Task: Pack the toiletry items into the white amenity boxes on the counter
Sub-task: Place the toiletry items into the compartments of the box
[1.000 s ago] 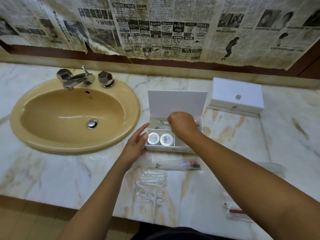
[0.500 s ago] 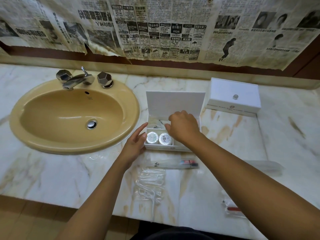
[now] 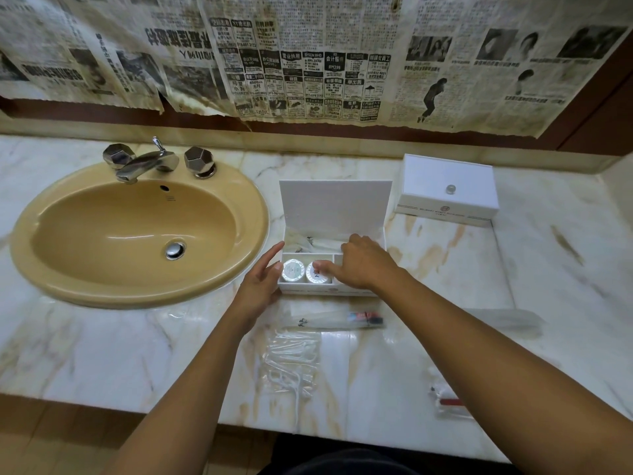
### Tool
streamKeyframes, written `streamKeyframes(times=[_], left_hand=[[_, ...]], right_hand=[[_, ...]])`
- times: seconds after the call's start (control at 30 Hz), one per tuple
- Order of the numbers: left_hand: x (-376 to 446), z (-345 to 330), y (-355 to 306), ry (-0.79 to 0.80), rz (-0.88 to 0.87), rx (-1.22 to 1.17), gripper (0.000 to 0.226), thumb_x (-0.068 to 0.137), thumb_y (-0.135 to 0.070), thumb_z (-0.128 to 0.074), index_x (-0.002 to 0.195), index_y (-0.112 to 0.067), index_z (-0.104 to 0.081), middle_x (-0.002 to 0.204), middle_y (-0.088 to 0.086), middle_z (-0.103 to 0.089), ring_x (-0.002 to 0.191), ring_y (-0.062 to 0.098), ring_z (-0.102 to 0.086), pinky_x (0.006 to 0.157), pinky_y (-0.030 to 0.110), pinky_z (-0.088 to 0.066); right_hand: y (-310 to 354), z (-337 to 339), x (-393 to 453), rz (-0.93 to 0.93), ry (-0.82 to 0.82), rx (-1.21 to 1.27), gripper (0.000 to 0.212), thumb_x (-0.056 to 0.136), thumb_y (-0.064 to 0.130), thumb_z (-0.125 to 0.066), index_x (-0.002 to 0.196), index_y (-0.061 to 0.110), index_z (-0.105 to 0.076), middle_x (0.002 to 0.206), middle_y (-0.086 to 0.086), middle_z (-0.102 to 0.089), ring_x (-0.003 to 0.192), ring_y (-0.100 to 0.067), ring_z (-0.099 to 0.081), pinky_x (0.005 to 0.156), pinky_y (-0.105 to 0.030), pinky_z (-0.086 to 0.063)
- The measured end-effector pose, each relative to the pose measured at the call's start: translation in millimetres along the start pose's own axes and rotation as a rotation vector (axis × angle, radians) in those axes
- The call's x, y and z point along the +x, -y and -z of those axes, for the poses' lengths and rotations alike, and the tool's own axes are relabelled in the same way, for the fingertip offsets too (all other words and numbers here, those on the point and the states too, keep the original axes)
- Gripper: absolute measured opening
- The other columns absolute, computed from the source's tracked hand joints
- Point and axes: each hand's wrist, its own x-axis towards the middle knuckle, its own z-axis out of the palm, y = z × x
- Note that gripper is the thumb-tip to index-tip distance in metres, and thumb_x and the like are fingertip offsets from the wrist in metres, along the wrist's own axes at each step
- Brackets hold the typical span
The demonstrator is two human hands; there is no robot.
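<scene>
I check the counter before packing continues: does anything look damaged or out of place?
The newspaper sheets on the wall have torn, curling lower edges. Packets lie loose on the counter: a toothbrush packet and floss picks before the open box.

You've got dim, warm light, glare on the sink (image 3: 137, 234) at 9 o'clock (edges bend, slightly blurry).

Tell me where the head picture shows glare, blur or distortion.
Head view: glare glints inside the sink and on the marble counter; the counter's edges and the wrapped toothbrush look soft; the wide lens bows the newspaper and the counter's back edge.
</scene>
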Motion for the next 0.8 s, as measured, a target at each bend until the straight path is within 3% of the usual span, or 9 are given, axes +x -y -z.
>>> streamKeyframes(times=[0.1,0.23,0.3,0.43,0.5,0.67,0.8], left_hand=[[0.1,-0.6,-0.3,0.000,-0.005,0.001,0.038,0.103,-0.029,-0.046,0.121,-0.062,-0.053,0.092,-0.017,-0.045,0.101,0.012,-0.044,0.085,0.023,-0.048],[1.4,0.2,0.1,-0.007,-0.008,0.001,0.038,0.104,-0.029,-0.045,0.121,-0.062,-0.053,0.089,-0.019,-0.045,0.101,0.013,-0.043,0.082,0.023,-0.046],[1.6,0.1,0.9,-0.010,-0.011,0.002,0.039,0.104,-0.028,-0.045,0.121,-0.062,-0.054,0.090,-0.017,-0.046,0.101,0.013,-0.042,0.082,0.024,-0.046],[0.9,-0.3,1.7,-0.011,-0.020,0.002,0.040,0.104,-0.027,-0.044,0.121,-0.062,-0.054,0.103,-0.001,-0.046,0.098,0.016,-0.045,0.081,0.026,-0.045],[0.8,-0.1,2.0,-0.008,-0.022,0.006,0.040,0.104,-0.027,-0.044,0.122,-0.061,-0.054,0.104,0.001,-0.046,0.097,0.017,-0.046,0.082,0.028,-0.045],[1.3,-0.6,3.1,-0.015,-0.016,0.033,0.039,0.105,-0.027,-0.043,0.125,-0.058,-0.051,0.091,-0.016,-0.049,0.091,0.007,-0.048,0.080,0.022,-0.047],[0.9,-0.7,3.8,-0.012,-0.012,0.029,0.039,0.104,-0.028,-0.044,0.123,-0.060,-0.052,0.089,-0.019,-0.048,0.091,0.005,-0.046,0.082,0.023,-0.047]], right_hand=[[-2.7,-5.6,-2.1,0.006,-0.074,0.052,0.075,0.088,0.071,-0.034,0.122,0.008,-0.059,0.131,-0.011,-0.051,0.124,-0.027,-0.042,0.102,-0.038,-0.033],[0.7,-14.8,-13.5,0.079,-0.272,0.058,0.060,0.092,0.058,-0.045,0.134,0.015,-0.052,0.139,-0.007,-0.048,0.135,-0.024,-0.033,0.117,-0.045,-0.011],[6.3,-20.6,-22.8,0.147,-0.413,0.141,0.052,0.091,0.050,-0.054,0.130,0.015,-0.057,0.131,-0.007,-0.055,0.127,-0.025,-0.042,0.113,-0.044,-0.023],[22.0,-33.9,-46.7,0.379,-0.565,0.292,0.030,0.080,0.027,-0.069,0.103,0.008,-0.069,0.099,-0.009,-0.066,0.093,-0.031,-0.060,0.080,-0.046,-0.052],[26.9,-41.1,-56.2,0.461,-0.508,0.284,0.026,0.078,0.022,-0.070,0.101,0.009,-0.070,0.095,-0.009,-0.066,0.088,-0.031,-0.061,0.074,-0.043,-0.054],[27.3,-53.0,-65.1,0.394,-0.137,0.144,0.034,0.091,0.027,-0.059,0.124,0.017,-0.060,0.121,-0.003,-0.059,0.116,-0.023,-0.051,0.091,-0.037,-0.045],[21.2,-64.9,-61.6,0.355,-0.042,-0.013,0.037,0.088,0.011,-0.058,0.125,0.016,-0.058,0.120,-0.007,-0.056,0.117,-0.027,-0.047,0.087,-0.039,-0.045]])
